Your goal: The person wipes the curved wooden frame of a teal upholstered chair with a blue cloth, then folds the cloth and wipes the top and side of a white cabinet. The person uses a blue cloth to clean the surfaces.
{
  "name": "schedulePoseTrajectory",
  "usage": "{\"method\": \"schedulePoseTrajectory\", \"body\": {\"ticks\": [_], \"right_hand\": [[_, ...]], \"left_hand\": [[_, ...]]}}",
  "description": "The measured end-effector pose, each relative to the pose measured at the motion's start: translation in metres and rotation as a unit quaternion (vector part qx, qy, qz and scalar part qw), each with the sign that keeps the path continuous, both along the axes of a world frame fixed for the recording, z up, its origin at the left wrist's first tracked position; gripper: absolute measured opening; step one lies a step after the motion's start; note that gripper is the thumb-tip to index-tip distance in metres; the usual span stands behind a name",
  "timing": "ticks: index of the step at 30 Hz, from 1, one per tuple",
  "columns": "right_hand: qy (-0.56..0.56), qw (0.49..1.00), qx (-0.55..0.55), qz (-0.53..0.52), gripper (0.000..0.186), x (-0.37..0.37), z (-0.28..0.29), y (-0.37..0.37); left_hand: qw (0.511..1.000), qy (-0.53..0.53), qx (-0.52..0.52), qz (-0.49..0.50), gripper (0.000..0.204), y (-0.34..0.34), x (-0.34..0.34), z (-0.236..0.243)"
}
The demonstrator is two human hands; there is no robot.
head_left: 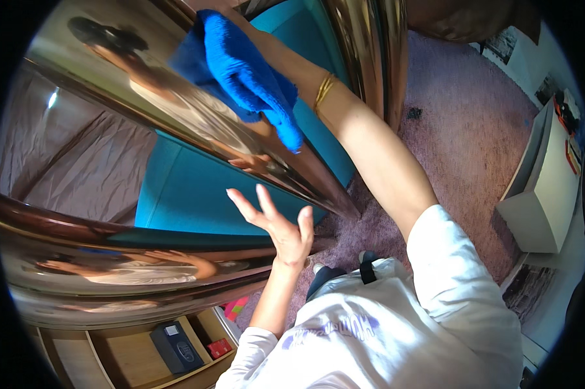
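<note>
from my remote station: blue cloth [247, 71] is up top, at the face of the broad metal panel [143, 71], extended there by the right arm [370, 136]. the right hand is masked by the cloth, so i cannot tell how its fingers close. cloth hangs bunched, one corner trailing low; i judge the loose grip suits the panel's curve.

left hand [289, 240]: fingers spread wide, holding nothing, in front of the teal seat [182, 194]. probably kept free for balance, and off the polish.

surroundings: lower metal rail [130, 272] runs left of the left hand; brown sheet [85, 155] lies creased beyond it. shelf [124, 353] at lower left carries a dark box [176, 347] and a red box [220, 348]. white bench [539, 214] stands well apart on the carpet [454, 117].

obstacles: seat and rail hem in the reach; reflections confuse my reading of contact.
</note>
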State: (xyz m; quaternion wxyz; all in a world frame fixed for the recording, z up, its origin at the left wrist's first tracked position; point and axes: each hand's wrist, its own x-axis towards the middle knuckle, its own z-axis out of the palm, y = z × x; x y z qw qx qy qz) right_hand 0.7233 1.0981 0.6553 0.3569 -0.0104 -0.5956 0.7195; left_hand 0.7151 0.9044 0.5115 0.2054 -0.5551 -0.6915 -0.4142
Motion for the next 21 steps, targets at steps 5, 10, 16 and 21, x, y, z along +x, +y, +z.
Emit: {"method": "schedulePoseTrajectory", "body": {"ticks": [5, 10, 16, 21], "right_hand": [[0.004, 0.971, 0.162, -0.175, 0.088, 0.016, -0.068, -0.006], [0.018, 0.936, 0.227, -0.268, 0.094, 0.033, -0.171, -0.037], [-0.134, 0.921, 0.165, -0.326, 0.097, 0.048, -0.26, -0.084], [-0.091, 0.899, 0.196, -0.381, 0.087, 0.04, -0.228, -0.096]], "left_hand": [[0.978, -0.21, 0.018, -0.01, 0.078, -0.008, 0.001, -0.022], [0.943, -0.328, -0.046, -0.037, 0.08, -0.017, -0.003, -0.055], [0.874, -0.481, -0.073, -0.004, 0.047, -0.031, 0.026, -0.105], [0.838, -0.545, 0.011, -0.019, 0.033, -0.039, 0.017, -0.085]]}}
